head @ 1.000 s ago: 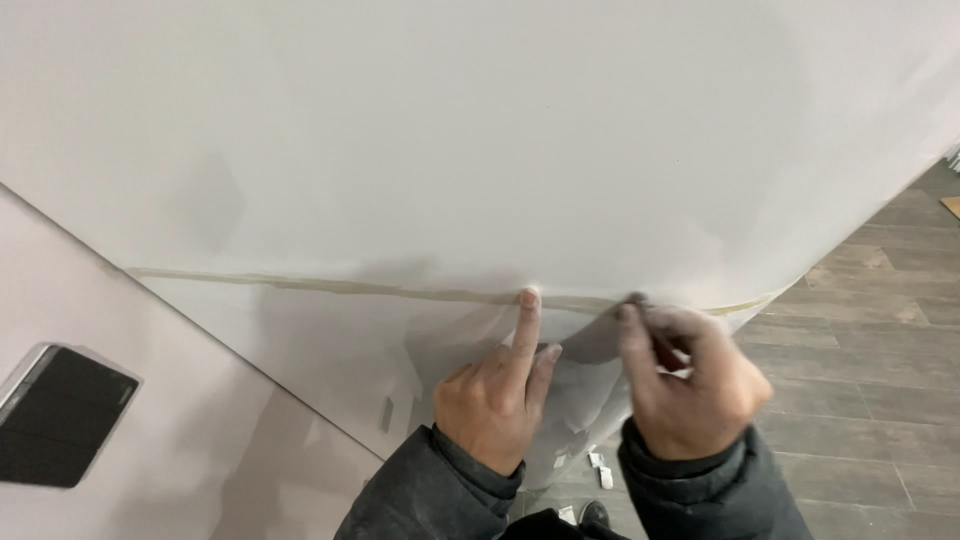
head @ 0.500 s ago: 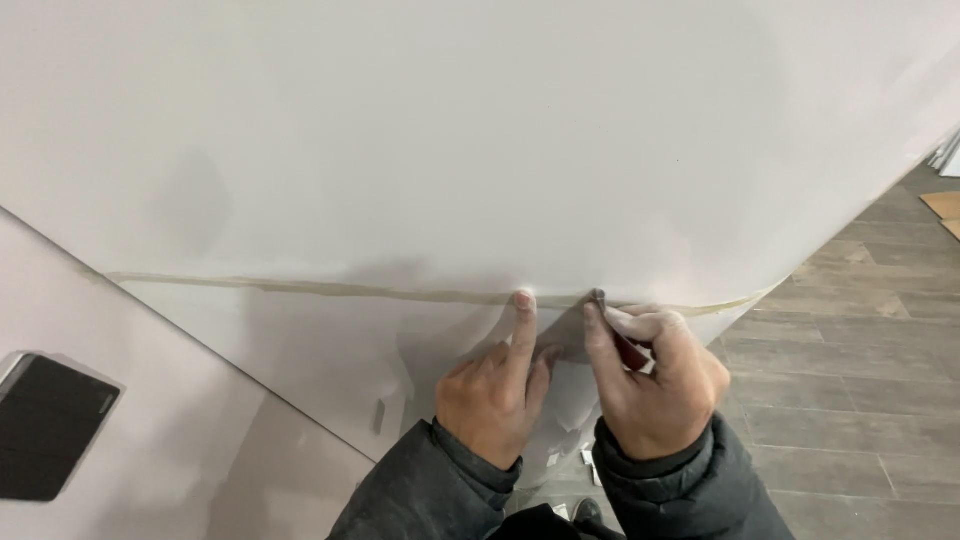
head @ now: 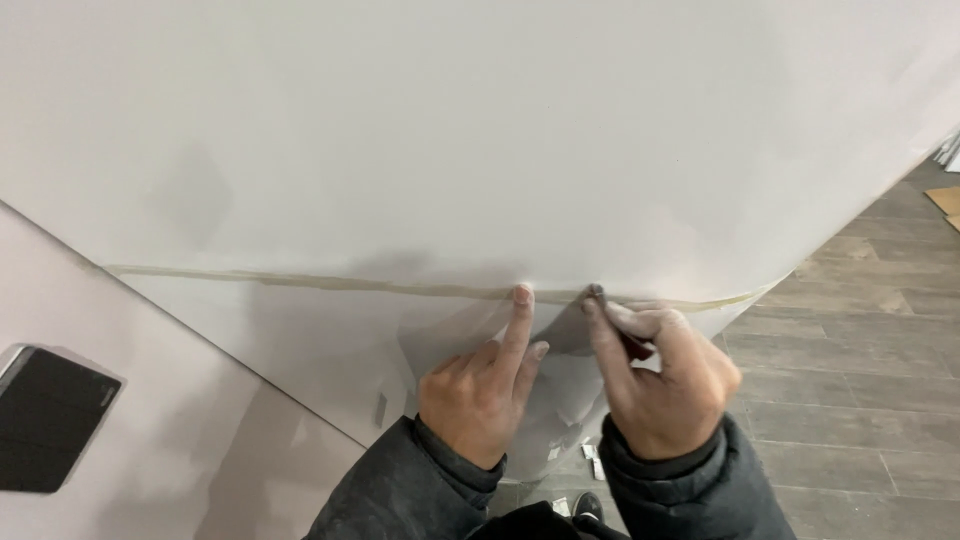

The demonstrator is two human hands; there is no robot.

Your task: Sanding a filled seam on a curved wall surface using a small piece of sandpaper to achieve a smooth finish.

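Note:
A strip of pale masking tape (head: 300,280) runs level across a white wall (head: 450,130), with a thin greyish sheet (head: 330,350) hanging below it. My left hand (head: 480,390) presses its outstretched index finger on the tape line, the other fingers curled. My right hand (head: 660,385) is close beside it. It is closed around a small tool with a dark red body (head: 635,345), whose tip touches the tape just right of my left fingertip. A fold of the sheet lifts between the two hands.
A black rectangular panel (head: 50,420) sits in the pinkish wall surface at lower left. Grey wood-look floor (head: 850,380) spreads to the right. Small white scraps (head: 592,460) and the toe of a dark shoe (head: 588,505) lie below my hands.
My right hand has slid left along the tape line, closing the gap to my left index finger. My left hand has stayed on the tape.

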